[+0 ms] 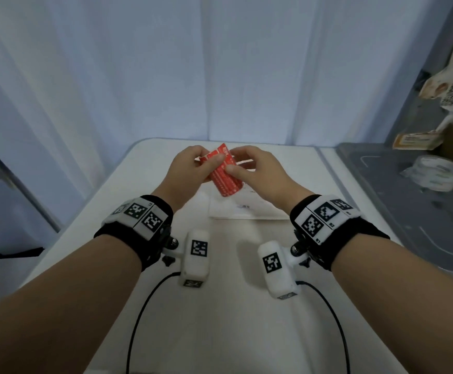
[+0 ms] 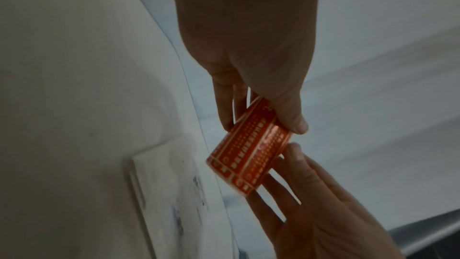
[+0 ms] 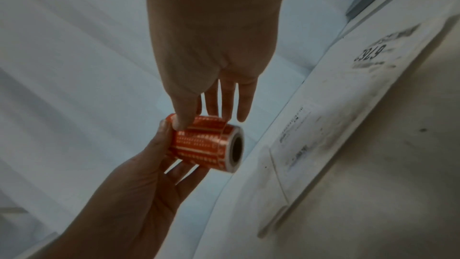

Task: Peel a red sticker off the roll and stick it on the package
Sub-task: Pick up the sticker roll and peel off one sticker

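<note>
— How many sticker rolls do you have up there?

— You have one roll of red stickers (image 1: 224, 172), and both of your hands are on it: one left hand (image 1: 190, 164), one right hand (image 1: 256, 168).

— And packages?

— You have one white package (image 1: 249, 209) lying flat on the one white table (image 1: 220, 306). It bears, as far as the blurred right wrist view lets you count, one printed label (image 3: 296, 141).

— Anything else to tally?

— At your right you have one roll of clear tape (image 1: 433, 172) on one grey tray (image 1: 398, 211).
</note>
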### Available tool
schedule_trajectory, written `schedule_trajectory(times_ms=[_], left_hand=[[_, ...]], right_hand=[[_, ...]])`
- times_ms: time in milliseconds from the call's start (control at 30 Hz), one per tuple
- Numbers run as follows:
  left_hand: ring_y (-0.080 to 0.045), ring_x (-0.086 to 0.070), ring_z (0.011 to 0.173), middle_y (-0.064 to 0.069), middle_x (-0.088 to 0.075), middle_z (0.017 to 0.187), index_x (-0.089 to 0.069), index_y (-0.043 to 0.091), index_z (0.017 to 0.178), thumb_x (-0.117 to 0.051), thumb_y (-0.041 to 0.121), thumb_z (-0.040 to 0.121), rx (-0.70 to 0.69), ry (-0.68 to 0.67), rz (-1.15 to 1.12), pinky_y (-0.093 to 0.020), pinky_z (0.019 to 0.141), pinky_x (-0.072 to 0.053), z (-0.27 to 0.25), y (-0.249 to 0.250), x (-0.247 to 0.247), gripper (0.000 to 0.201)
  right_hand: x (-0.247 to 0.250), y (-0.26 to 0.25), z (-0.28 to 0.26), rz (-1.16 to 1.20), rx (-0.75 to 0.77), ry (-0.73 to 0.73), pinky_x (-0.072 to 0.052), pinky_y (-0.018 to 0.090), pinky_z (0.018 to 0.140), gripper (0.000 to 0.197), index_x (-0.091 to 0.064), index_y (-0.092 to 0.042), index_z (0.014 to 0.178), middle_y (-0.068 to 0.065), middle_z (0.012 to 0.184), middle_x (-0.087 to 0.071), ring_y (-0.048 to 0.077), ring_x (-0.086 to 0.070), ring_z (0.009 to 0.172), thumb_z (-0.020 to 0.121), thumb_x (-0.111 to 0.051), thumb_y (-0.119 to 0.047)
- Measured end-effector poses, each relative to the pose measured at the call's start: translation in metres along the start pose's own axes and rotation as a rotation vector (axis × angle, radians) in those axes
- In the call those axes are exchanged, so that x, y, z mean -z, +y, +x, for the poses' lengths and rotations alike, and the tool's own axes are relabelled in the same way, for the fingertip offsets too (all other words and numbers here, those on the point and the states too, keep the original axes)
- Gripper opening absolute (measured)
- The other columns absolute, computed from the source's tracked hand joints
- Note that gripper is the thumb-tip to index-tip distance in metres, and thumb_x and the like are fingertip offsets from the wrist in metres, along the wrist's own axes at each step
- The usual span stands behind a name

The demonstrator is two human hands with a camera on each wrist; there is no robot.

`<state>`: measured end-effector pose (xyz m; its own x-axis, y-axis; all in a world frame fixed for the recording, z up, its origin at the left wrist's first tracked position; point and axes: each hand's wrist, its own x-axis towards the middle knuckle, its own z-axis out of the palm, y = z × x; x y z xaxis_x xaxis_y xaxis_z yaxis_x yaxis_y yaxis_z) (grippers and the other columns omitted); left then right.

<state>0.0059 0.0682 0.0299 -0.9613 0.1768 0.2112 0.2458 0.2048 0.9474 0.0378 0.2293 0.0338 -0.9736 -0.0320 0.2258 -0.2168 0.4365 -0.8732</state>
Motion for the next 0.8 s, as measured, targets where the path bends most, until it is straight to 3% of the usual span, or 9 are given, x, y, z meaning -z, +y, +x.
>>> schedule_trajectory(times_ms=[133,233,333,400,500,567,667,733,800], left_hand=[[-0.004,-0.069,0.069,-0.004,-0.066,0.083,-0.058,0.004,0.093,-0.061,0.02,0.089,0.056,-0.096,-0.137,-0.017,0.067,-0.059,-0.009,0.009,-0.021,0.017],[-0.012,-0.065,0.083,-0.005,-0.064,0.089,-0.059,0.005,0.084,-0.059,0.021,0.091,0.108,-0.191,-0.106,-0.022,0.074,-0.06,-0.012,0.01,-0.027,0.017],[-0.015,-0.064,0.093,-0.011,-0.063,0.1,-0.064,-0.005,0.098,-0.055,0.018,0.092,0.126,-0.249,-0.083,-0.027,0.079,-0.061,-0.012,0.013,-0.031,0.025],[-0.014,-0.065,0.091,-0.012,-0.064,0.102,-0.062,-0.01,0.106,-0.057,0.018,0.092,0.109,-0.244,-0.059,-0.026,0.08,-0.06,-0.012,0.015,-0.034,0.031],[-0.016,-0.066,0.087,-0.011,-0.064,0.099,-0.063,-0.002,0.089,-0.061,0.016,0.09,0.081,-0.221,-0.027,-0.027,0.081,-0.06,-0.015,0.017,-0.036,0.019],[-0.019,-0.066,0.087,-0.012,-0.065,0.096,-0.059,0.01,0.074,-0.062,0.015,0.089,0.059,-0.189,0.007,-0.029,0.083,-0.06,-0.018,0.018,-0.037,0.016],[-0.026,-0.067,0.089,-0.019,-0.065,0.097,-0.055,0.017,0.068,-0.064,0.016,0.087,0.011,-0.129,0.072,-0.033,0.083,-0.06,-0.02,0.018,-0.037,0.021],[-0.036,-0.067,0.096,-0.024,-0.065,0.103,-0.055,0.019,0.067,-0.066,0.018,0.085,-0.023,-0.111,0.106,-0.044,0.087,-0.057,-0.021,0.018,-0.037,0.021],[-0.038,-0.063,0.103,-0.014,-0.061,0.1,-0.053,0.025,0.066,-0.068,0.02,0.082,-0.061,-0.096,0.154,-0.05,0.091,-0.054,-0.021,0.017,-0.036,0.022]], right_hand=[[0.012,0.001,-0.01,0.063,-0.028,-0.06,-0.056,0.036,0.09,0.045,-0.051,-0.012,0.13,0.011,0.121,-0.063,0.025,-0.063,0.107,0.087,-0.066,-0.018],[0.022,0.007,-0.017,0.01,-0.025,-0.084,-0.056,0.037,0.09,0.045,-0.05,-0.008,0.13,0.017,0.121,-0.063,0.026,-0.063,0.107,0.088,-0.064,-0.013],[0.028,0.013,-0.021,-0.006,-0.017,-0.077,-0.055,0.036,0.091,0.046,-0.049,-0.007,0.131,0.017,0.123,-0.062,0.024,-0.063,0.105,0.088,-0.064,-0.01],[0.032,0.017,-0.022,0.026,-0.024,-0.082,-0.054,0.036,0.092,0.047,-0.049,-0.006,0.132,0.017,0.124,-0.062,0.024,-0.063,0.106,0.088,-0.064,-0.009],[0.034,0.02,-0.024,0.063,-0.028,-0.066,-0.052,0.036,0.097,0.048,-0.051,-0.008,0.131,0.012,0.126,-0.062,0.024,-0.061,0.114,0.085,-0.067,-0.011],[0.033,0.02,-0.024,-0.03,0.01,0.067,-0.051,0.028,0.093,0.044,-0.055,-0.012,0.125,0.005,0.121,-0.06,0.018,-0.059,0.108,0.084,-0.068,-0.017],[0.029,0.014,-0.025,-0.119,0.076,0.268,-0.05,0.02,0.076,0.018,-0.065,-0.014,0.1,0.004,0.099,-0.063,0.015,-0.059,0.084,0.082,-0.069,-0.019],[0.027,0.009,-0.025,-0.096,0.041,0.242,-0.056,0.03,0.081,0.012,-0.071,-0.008,0.09,0.007,0.088,-0.07,0.02,-0.066,0.083,0.082,-0.069,-0.018],[0.026,0.009,-0.025,-0.079,0.0,0.225,-0.057,0.04,0.086,0.016,-0.074,-0.004,0.088,0.008,0.085,-0.073,0.025,-0.071,0.087,0.082,-0.07,-0.018]])
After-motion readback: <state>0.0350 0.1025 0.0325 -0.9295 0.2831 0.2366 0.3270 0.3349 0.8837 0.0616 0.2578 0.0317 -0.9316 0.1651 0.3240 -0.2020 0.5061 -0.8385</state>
